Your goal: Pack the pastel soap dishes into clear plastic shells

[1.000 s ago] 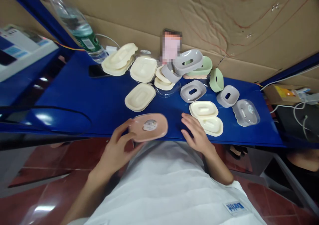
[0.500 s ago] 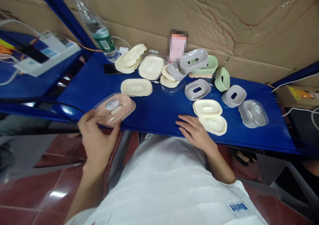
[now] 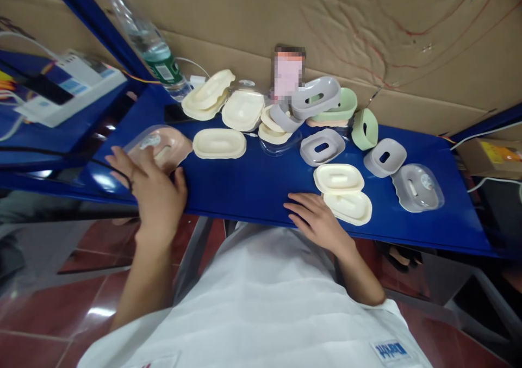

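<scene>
At the table's left end lies a pink oval soap box (image 3: 175, 145) with a clear cover and a round sticker. My left hand (image 3: 153, 191) is over its near side, fingers spread and partly hiding it; whether the fingertips touch it I cannot tell. Just right of that box is a cream oval tray (image 3: 219, 143). My right hand (image 3: 314, 218) rests at the table's front edge with fingers stretched out and nothing in them. Beside it lie two cream pieces (image 3: 339, 178), one overlapping the other. A grey box with a clear cover (image 3: 416, 188) sits farther right.
Grey oval rings (image 3: 322, 147) and green ones (image 3: 365, 129) stand along the back right. Cream trays (image 3: 243, 110) and a water bottle (image 3: 163, 66) are at the back left. A black cable (image 3: 53, 149) crosses the left side. Cardboard (image 3: 228, 14) lines the back.
My left hand carried the pink soap box leftward and back to the table's left end, and its fingers have spread. The cream oval tray shifted and turned straighter. My right hand stayed nearly still.
</scene>
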{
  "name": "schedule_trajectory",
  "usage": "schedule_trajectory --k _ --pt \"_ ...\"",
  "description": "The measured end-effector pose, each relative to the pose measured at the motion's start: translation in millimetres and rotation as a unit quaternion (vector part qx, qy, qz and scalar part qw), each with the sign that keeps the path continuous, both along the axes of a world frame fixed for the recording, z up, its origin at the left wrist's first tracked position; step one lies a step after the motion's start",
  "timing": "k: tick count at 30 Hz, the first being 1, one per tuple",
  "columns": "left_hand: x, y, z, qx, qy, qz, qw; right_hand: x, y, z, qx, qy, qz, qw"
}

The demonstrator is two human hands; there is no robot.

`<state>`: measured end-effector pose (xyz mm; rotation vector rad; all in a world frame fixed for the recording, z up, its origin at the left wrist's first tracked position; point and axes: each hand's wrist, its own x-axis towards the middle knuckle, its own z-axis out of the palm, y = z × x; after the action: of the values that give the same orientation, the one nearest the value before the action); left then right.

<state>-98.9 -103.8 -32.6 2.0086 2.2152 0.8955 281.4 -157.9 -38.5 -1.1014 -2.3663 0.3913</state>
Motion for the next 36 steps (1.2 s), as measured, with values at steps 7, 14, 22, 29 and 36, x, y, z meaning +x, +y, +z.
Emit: schedule_trajectory --k 7,14,22,29,36 --pt "50.7 20.8 3.5 -0.006 0.117 -0.190 0.975 -0.2 -0.9 0.1 0.041 0.031 -0.009 0.999" --pt "86.8 -4.2 -11.2 0.026 0.078 -0.398 0.914 -2.3 0.8 1.2 0.007 -0.005 -0.066 0.998" --pt "83.3 -12.8 -17.1 0.057 -0.006 -0.445 0.894 14.5 24.6 1.0 0.028 -0.001 -0.161 0.987" --pt "82.3 -16.1 -16.2 0.077 -0.005 -0.415 0.907 -1.4 49.2 14.0 0.040 -0.047 -0.249 0.966" --pt "86.4 -13.4 -13.9 0.030 0.006 -0.383 0.923 -6.7 42.2 12.4 0.004 -0.020 -0.248 0.969"
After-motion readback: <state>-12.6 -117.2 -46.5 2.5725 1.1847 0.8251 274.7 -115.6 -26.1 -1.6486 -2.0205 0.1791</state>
